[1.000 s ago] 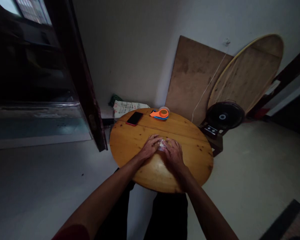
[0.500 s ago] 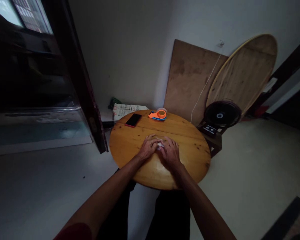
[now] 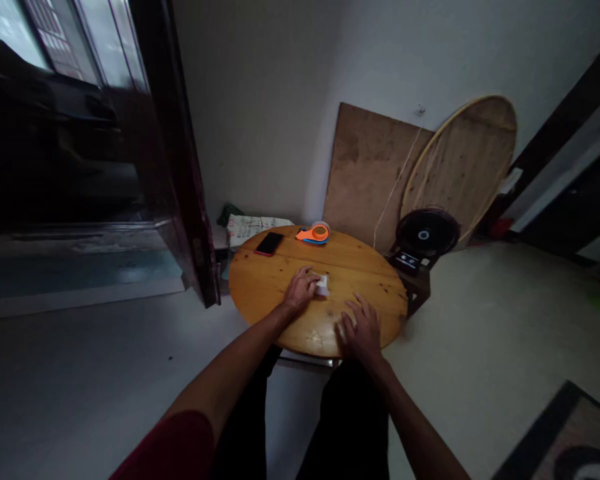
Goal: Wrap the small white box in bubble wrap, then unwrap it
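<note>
A small white block-like item, perhaps a little box, rests on the round wooden table. My left hand has its fingers closed on the item's left side, covering part of it. Apart from it, to the right and nearer the front edge, my right hand is held with fingers spread and nothing in them. Toward the far rim of the table lies an orange and blue tape dispenser with a roll of tape. Left of that is a black phone with a red edge.
A black round fan stands on a dark wooden stool at the table's right. A brown board and a round wooden tabletop lean on the wall. A dark door frame rises at left.
My right hand has come off the white item and moved right and toward me, its fingers opening. The left hand stays on the item. The camera view has shifted slightly.
</note>
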Available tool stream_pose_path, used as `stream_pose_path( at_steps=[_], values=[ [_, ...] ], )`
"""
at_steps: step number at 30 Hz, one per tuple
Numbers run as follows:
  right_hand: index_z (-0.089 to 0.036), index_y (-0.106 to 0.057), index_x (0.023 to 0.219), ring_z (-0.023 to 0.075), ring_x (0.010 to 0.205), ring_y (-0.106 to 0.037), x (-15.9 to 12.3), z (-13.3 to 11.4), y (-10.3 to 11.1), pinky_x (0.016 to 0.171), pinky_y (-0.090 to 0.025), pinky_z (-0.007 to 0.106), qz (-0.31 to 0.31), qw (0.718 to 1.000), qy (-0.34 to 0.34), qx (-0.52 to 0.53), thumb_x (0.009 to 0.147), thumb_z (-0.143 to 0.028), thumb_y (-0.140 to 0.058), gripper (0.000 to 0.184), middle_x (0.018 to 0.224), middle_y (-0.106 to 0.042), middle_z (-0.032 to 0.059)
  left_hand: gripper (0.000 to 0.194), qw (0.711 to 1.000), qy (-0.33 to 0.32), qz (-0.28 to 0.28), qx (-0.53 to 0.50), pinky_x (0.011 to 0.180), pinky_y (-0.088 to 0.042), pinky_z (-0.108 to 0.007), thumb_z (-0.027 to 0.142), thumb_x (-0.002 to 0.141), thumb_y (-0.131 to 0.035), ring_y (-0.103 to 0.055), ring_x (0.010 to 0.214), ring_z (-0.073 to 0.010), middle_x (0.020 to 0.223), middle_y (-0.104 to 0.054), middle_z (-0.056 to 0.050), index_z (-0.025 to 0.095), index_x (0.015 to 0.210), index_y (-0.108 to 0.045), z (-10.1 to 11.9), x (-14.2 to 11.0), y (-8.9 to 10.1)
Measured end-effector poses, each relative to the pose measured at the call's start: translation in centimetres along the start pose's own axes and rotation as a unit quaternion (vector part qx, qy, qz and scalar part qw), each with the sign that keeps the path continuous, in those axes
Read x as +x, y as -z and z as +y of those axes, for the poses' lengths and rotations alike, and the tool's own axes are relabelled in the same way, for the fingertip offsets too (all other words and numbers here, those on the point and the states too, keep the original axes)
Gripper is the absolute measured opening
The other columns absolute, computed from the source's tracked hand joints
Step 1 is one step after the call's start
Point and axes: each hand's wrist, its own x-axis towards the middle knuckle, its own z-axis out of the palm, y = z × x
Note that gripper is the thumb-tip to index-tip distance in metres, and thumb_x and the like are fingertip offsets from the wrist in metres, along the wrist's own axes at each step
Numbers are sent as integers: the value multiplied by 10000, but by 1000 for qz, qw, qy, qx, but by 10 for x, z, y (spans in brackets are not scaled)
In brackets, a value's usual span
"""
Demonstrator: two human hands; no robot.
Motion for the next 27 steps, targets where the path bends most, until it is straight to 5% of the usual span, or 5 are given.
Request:
stream_pose_path(
  at_steps=[4, 11, 14, 20, 27],
  values=[
    [-198, -647, 1038, 309, 1193, -526, -64, 27, 35, 981, -397, 524, 74, 988, -132, 33, 881, -335, -457, 282, 1299, -558, 156, 346, 1000, -6, 12, -11, 1075, -415, -414, 105, 796, -513, -499, 1227, -240, 1330, -528, -104, 169, 1058, -729, -1, -1, -2],
    [-207, -411, 1365, 263, 974, -670, -95, 61, 49, 805, -511, 406, -88, 940, -317, 89, 849, -429, -442, 563, 1158, -658, 121, 326, 1000, -11, 19, -15, 1085, -413, -385, 105, 806, -505, -503, 1211, -224, 1318, -523, -93, 177, 1024, -736, -3, -3, -1],
    [-174, -408, 1381, 254, 997, -668, -94, 66, 45, 833, -495, 388, -104, 937, -331, 30, 864, -414, -421, 570, 1140, -677, 126, 333, 1000, -9, 16, -12, 1081, -414, -384, 106, 806, -504, -500, 1214, -227, 1314, -520, -95, 173, 1037, -734, -4, -4, 0],
    [-209, -721, 879, 266, 893, -682, -90, 79, 54, 731, -459, 347, -417, 866, -269, -57, 847, -404, -515, 286, 923, -732, 111, 319, 1000, -18, -5, -9, 1088, -398, -393, 209, 850, -529, -501, 1220, -241, 1343, -487, -111, 167, 1105, -715, -4, -6, 2],
    [-179, -674, 565, 167, 550, -563, -87, 107, 68, 571, -426, 287, -411, 859, -280, 125, 735, -443, -650, 315, 563, -651, 42, 312, 1000, 1, -4, 17, 1080, -404, -354, 236, 847, -566, -533, 1178, -226, 1346, -490, -121, 142, 1105, -713, -1, -5, 1]
  ],
)
